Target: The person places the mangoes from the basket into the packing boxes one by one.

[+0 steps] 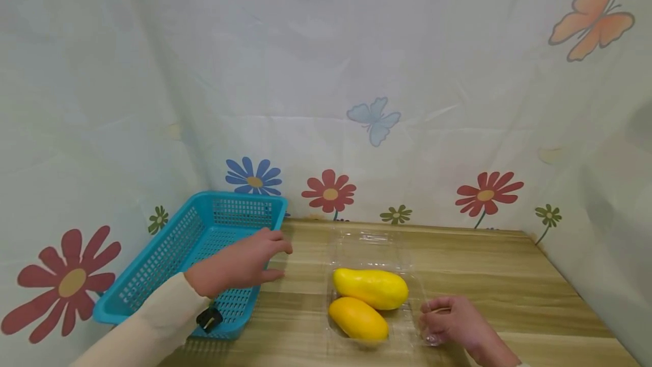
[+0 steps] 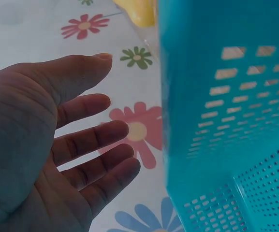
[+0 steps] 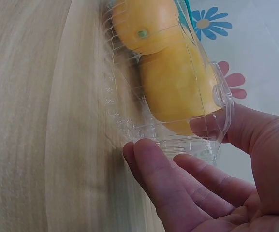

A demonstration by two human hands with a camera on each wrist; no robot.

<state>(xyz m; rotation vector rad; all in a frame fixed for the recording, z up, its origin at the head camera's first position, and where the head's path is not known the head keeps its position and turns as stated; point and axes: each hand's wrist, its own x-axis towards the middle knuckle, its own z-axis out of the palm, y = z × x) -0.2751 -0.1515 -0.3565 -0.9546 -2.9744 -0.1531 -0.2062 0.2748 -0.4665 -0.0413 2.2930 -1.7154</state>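
Note:
A clear plastic clamshell box (image 1: 367, 246) lies on the table with its lid folded back. Two yellow fruits sit in it: a long one with a narrower end, like a papaya (image 1: 372, 287), and a mango-like fruit (image 1: 359, 320) nearer the front. My right hand (image 1: 453, 324) pinches the box's right edge; in the right wrist view its thumb (image 3: 248, 125) reaches over the rim and the fingers are outside the wall. Over the right side of a blue plastic basket (image 1: 231, 313) is my left hand (image 1: 244, 262), fingers spread and holding nothing.
The slatted-hole basket stands at the left of the wooden table (image 1: 489, 282). A pale curtain (image 1: 433, 61) printed with flowers and butterflies closes off the back and both sides. A small black device (image 1: 209, 319) hangs at the left wrist.

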